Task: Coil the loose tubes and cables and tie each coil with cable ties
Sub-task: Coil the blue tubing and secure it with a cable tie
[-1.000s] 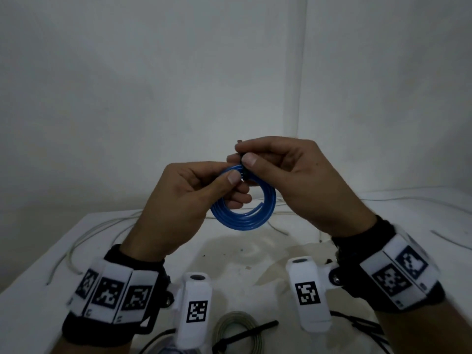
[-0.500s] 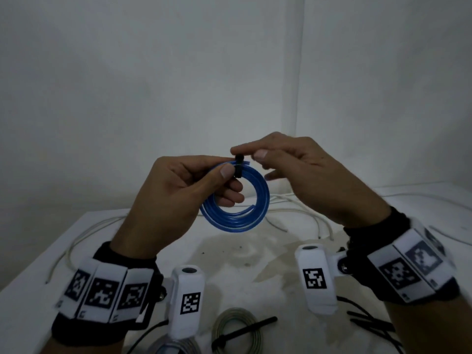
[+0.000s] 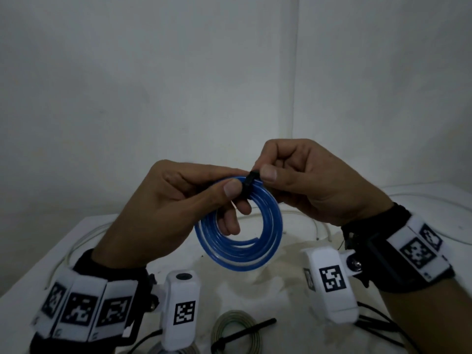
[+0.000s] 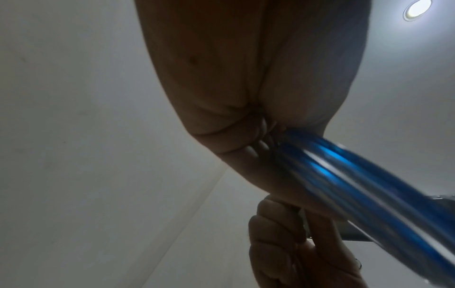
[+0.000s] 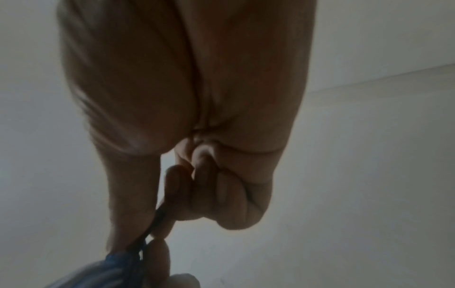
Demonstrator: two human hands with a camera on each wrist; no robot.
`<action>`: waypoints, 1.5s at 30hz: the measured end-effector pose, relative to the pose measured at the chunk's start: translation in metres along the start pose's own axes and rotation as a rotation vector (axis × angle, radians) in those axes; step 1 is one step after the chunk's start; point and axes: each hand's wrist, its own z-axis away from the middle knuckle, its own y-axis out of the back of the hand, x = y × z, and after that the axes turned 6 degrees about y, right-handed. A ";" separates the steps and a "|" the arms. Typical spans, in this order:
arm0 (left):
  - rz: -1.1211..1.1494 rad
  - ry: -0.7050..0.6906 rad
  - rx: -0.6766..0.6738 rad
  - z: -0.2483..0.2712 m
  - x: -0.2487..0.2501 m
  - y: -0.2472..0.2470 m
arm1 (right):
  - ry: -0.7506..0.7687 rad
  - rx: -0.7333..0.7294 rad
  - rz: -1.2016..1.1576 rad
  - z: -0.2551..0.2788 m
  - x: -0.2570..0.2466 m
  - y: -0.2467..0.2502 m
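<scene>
White table point(image 3: 102, 251), matte and stained, strewn with thin pale loose tubes point(image 3: 76, 241). Held above it, blue tube point(image 3: 240, 241): glossy, translucent, wound into a round coil of several turns. Left hand point(image 3: 166, 208) gripping coil's top, thumb pressed on it. Right hand point(image 3: 311, 185) curled, pinching black tie point(image 3: 249, 183) banded round the coil. Grey coil point(image 3: 236, 330) below, tied black. Versus a second ago: hands closer to camera; tie's tail probably pulled rightward, hidden by fingers.

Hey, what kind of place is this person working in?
Probably a bare indoor work corner: plain white walls meet behind a white table strewn with loose cables, and a ceiling light shines overhead.
</scene>
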 end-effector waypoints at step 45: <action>-0.234 -0.045 0.586 -0.015 -0.036 0.015 | 0.030 0.339 0.208 -0.010 0.009 -0.008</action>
